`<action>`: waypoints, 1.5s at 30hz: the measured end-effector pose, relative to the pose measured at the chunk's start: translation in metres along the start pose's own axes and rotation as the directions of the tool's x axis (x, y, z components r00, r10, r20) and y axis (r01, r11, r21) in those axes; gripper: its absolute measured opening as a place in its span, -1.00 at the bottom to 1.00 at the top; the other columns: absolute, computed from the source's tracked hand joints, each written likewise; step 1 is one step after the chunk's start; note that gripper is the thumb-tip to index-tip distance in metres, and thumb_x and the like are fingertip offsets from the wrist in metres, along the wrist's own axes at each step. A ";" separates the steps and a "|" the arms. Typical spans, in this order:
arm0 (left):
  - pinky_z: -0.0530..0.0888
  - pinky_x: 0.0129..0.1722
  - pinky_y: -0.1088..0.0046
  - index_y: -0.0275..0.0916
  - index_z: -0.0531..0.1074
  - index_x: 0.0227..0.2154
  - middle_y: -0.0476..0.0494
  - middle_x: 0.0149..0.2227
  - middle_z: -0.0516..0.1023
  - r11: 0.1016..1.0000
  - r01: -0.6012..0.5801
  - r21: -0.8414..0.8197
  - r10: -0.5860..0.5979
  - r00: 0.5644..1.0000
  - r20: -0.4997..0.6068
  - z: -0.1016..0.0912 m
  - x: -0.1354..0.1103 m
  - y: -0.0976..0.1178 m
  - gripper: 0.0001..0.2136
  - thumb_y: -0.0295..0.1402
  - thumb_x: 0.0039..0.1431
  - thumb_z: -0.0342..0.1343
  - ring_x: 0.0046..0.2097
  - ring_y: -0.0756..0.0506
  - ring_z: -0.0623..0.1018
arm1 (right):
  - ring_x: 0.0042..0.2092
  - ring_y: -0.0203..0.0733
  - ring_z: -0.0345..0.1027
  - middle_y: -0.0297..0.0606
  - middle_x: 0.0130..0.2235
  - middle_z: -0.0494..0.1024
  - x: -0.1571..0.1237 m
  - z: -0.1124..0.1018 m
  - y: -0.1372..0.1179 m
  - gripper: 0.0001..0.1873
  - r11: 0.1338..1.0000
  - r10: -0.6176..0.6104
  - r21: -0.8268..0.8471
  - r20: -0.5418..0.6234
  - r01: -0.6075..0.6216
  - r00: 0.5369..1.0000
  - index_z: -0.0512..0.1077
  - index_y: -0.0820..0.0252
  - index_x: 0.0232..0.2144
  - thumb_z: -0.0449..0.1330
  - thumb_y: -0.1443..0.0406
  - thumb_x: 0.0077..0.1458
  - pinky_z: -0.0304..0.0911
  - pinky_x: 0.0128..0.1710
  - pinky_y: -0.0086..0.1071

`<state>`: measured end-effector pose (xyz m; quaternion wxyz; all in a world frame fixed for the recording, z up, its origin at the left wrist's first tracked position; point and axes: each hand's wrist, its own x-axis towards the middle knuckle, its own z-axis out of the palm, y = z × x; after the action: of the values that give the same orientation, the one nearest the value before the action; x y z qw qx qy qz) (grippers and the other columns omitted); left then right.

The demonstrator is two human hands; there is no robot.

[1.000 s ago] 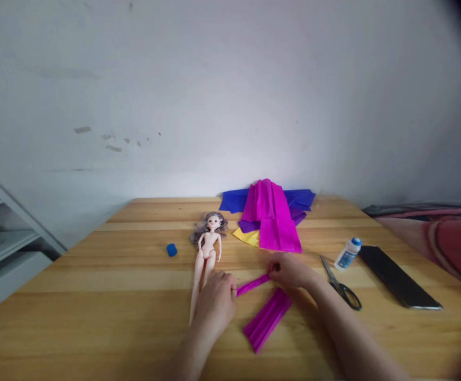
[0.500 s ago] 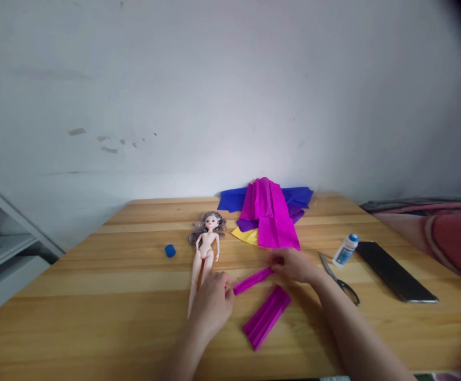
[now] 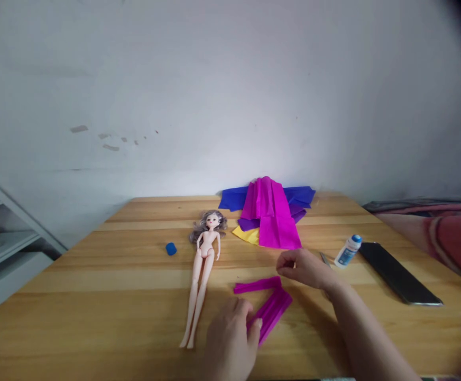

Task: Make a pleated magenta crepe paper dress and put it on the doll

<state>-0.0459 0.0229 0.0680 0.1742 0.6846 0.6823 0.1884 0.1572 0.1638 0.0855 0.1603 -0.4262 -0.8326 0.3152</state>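
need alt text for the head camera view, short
Two bare hands over a wooden table: the left hand touches a folded magenta paper, the right hand hovers by a magenta strip. A doll lies to the left.

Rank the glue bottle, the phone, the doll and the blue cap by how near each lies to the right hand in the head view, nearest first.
From the right hand:
1. Glue bottle, just to its right.
2. Phone and doll, too close to call; the phone lies farther right past the bottle, the doll to the left.
3. Blue cap, far left beyond the doll.
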 end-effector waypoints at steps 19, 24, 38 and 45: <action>0.28 -0.01 0.13 -0.22 0.33 -0.06 -0.25 -0.12 0.45 0.985 -0.141 0.097 0.152 0.980 -0.127 0.029 -0.016 -0.015 -0.62 -0.35 0.00 0.07 -0.04 -0.28 0.38 | -0.31 -0.27 0.34 -0.34 -0.30 0.51 -0.052 0.025 -0.034 -0.81 0.985 -0.087 -0.138 0.132 0.105 0.987 0.46 0.11 -0.46 0.07 0.43 -0.06 0.12 -0.33 -0.50; 0.30 -0.06 0.20 -0.20 0.40 -0.22 -0.21 -0.18 0.44 0.991 -0.058 0.119 0.070 0.993 -0.092 0.023 -0.013 -0.011 -0.77 -0.44 0.03 -0.02 -0.07 -0.23 0.39 | -0.33 -0.28 0.31 -0.32 -0.33 0.47 -0.055 0.022 -0.037 -0.84 0.990 -0.073 -0.120 -0.003 0.072 0.997 0.43 0.13 -0.45 0.07 0.43 -0.04 0.11 -0.34 -0.49; 0.27 -0.18 0.29 -0.18 0.40 -0.39 -0.15 -0.29 0.43 0.992 -0.011 0.125 0.024 0.994 -0.108 0.013 -0.007 -0.008 -0.85 -0.43 0.14 -0.08 -0.17 -0.18 0.39 | -0.30 -0.22 0.35 -0.26 -0.33 0.49 -0.025 0.029 -0.028 -0.79 0.911 0.005 -0.411 -0.034 -0.019 0.999 0.49 0.10 -0.40 0.04 0.36 0.06 0.04 -0.37 -0.43; 0.29 -0.22 0.29 -0.17 0.35 -0.46 -0.10 -0.34 0.42 0.996 -0.032 0.088 0.042 0.992 -0.116 0.011 -0.005 -0.008 -0.86 -0.52 0.05 -0.06 -0.22 -0.15 0.41 | -0.30 -0.22 0.32 -0.27 -0.33 0.47 -0.030 0.033 -0.021 -0.81 0.918 0.019 -0.396 -0.003 -0.018 1.000 0.47 0.13 -0.45 0.08 0.43 -0.09 0.04 -0.35 -0.43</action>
<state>-0.0477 0.0180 0.0539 0.1005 0.6917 0.6859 0.2024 0.1440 0.1170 0.0749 0.0674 -0.4575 -0.8752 0.1420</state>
